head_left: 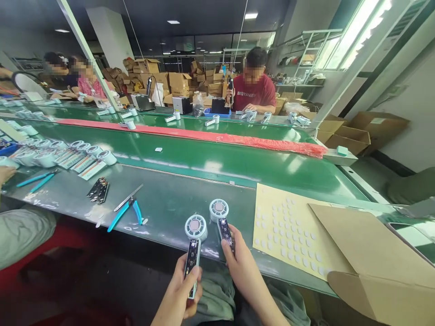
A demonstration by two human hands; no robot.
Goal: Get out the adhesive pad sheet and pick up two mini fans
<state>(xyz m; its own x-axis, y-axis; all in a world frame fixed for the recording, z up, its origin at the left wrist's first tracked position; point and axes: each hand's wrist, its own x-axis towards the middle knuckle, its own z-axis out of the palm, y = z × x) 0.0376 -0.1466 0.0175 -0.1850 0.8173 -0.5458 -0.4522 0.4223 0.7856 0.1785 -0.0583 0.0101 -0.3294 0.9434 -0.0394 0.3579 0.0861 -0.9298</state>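
Note:
Two light-blue handheld fans with round ringed heads are in front of me. My left hand is closed around the handle of the nearer handheld fan; its black circuit board lies bare and shows a lit display. My right hand grips the other handheld fan by its handle, thumb on the circuit board. That fan's head is over the bench edge area, slightly farther off. Blue-handled cutters and tweezers lie to the left, beside a small stack of black circuit boards.
A yellow sheet of white oval stickers and a cardboard flap lie at right. Many fans are grouped at left, near other cutters. Beyond runs a green conveyor belt; a person in red works across it.

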